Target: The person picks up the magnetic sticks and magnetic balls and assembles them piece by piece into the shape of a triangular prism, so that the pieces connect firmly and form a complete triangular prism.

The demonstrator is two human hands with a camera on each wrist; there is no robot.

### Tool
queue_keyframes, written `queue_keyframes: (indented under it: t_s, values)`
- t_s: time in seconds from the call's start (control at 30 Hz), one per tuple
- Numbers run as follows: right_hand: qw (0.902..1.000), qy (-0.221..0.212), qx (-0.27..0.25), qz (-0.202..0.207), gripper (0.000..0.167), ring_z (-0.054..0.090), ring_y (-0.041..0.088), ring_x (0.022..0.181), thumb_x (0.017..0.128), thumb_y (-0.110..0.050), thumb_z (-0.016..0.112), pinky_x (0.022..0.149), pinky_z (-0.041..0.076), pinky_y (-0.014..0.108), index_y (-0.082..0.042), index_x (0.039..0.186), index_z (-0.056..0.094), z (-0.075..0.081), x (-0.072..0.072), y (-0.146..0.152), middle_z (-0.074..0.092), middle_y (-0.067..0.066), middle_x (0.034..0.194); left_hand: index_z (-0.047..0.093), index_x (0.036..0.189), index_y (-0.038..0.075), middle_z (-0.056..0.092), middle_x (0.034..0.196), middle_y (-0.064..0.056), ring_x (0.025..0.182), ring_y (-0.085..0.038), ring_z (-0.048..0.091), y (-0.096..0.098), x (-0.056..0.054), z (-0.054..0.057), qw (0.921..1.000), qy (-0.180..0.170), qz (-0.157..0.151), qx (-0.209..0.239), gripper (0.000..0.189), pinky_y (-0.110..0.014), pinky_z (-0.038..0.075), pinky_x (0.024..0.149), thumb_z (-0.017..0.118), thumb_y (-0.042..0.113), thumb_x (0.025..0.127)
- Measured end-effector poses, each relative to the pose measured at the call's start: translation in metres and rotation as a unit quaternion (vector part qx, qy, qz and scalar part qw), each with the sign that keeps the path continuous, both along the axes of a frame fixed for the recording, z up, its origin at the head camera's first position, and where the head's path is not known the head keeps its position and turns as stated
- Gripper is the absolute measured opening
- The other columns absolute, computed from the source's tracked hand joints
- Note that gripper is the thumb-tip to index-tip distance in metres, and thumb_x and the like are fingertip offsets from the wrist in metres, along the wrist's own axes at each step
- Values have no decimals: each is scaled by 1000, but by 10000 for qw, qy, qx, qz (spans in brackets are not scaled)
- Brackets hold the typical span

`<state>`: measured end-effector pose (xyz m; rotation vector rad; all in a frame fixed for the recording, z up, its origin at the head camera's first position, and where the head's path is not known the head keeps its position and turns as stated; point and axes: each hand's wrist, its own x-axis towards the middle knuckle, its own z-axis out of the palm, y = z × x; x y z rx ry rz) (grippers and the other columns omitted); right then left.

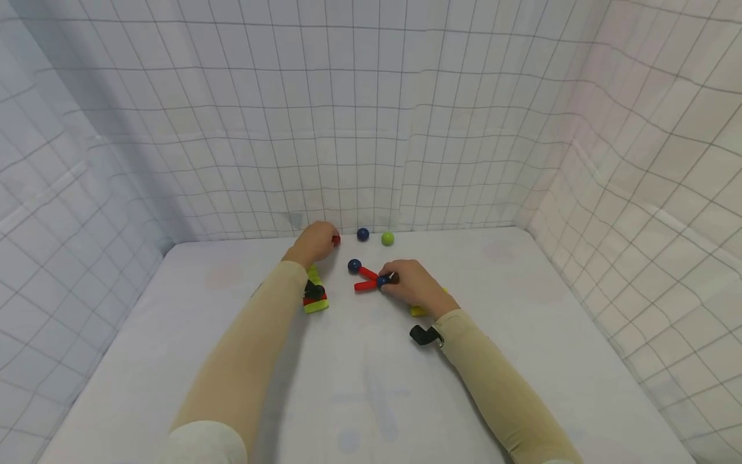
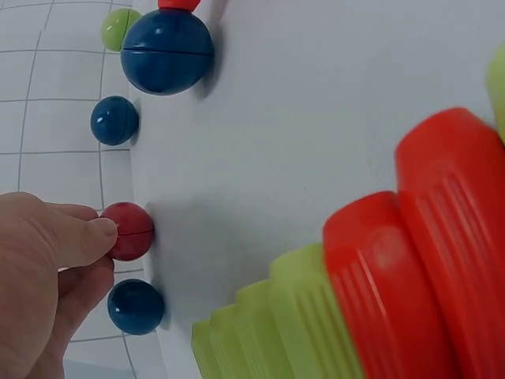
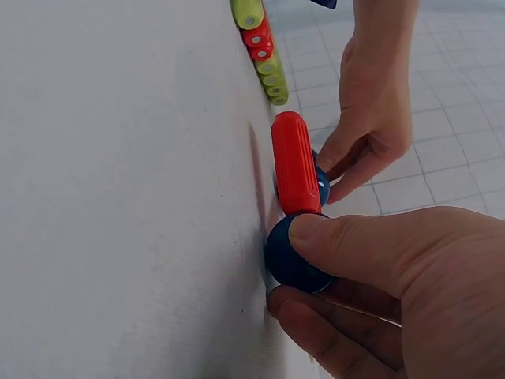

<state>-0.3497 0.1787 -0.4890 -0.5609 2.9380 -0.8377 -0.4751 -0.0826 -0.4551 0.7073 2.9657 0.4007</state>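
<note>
At the back of the table my left hand [image 1: 315,241] pinches a red ball [image 2: 130,230] between thumb and fingers. Nearer the middle, my right hand [image 1: 410,283] pinches a dark blue ball [image 3: 296,253] between its thumb and fingers. From that ball two red rods [image 1: 365,285] spread leftward in a V. A second dark blue ball [image 1: 355,265] sits at the far end of the upper rod. In the right wrist view, one ribbed red rod [image 3: 296,162] points away from the held ball, and the left hand shows behind it.
Along the back edge are a loose blue ball [image 1: 362,234], a green ball [image 1: 388,238] and another blue ball [image 2: 136,306]. A row of green and red rods [image 1: 315,306] lies under the left forearm. Yellow pieces [image 1: 418,310] lie beside the right wrist. A gridded cloth wall [image 1: 371,161] rises behind.
</note>
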Motion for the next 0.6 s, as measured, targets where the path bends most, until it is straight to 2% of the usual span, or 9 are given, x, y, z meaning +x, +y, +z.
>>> queue_keyframes:
  t_s: [0.2, 0.33, 0.4, 0.6]
  values:
    - [10000, 7, -45, -32, 26, 67, 17, 95, 98, -17, 83, 91, 58, 37, -14, 124, 78, 0, 1, -3, 74, -1, 106, 73, 131, -7, 73, 128, -22, 120, -37, 66, 0, 2, -1, 9998, 63, -154, -71, 31, -48, 51, 110, 57, -3, 105]
    - [9999, -138, -3, 15, 26, 67, 16, 96, 99, -19, 83, 92, 57, 36, -15, 125, 78, -1, 2, -4, 74, -2, 107, 70, 137, -8, 71, 135, -23, 128, -38, 65, -2, 5, -5, 9995, -81, -269, -145, 34, -47, 48, 114, 60, -1, 105]
    - [9999, -156, 7, 31, 26, 67, 15, 97, 99, -19, 82, 92, 57, 35, -15, 125, 78, -1, 2, -3, 74, -2, 107, 69, 138, -8, 70, 135, -23, 128, -38, 64, -3, 6, -7, 9996, -169, -226, -82, 34, -47, 48, 114, 62, 0, 105]
    - [10000, -12, -39, -6, 27, 66, 16, 95, 99, -18, 83, 90, 58, 36, -14, 125, 78, 1, 0, -1, 74, -2, 106, 73, 134, -5, 73, 130, -20, 118, -35, 64, -1, 7, -3, 9994, -180, -145, 248, 33, -47, 51, 110, 67, 0, 102]
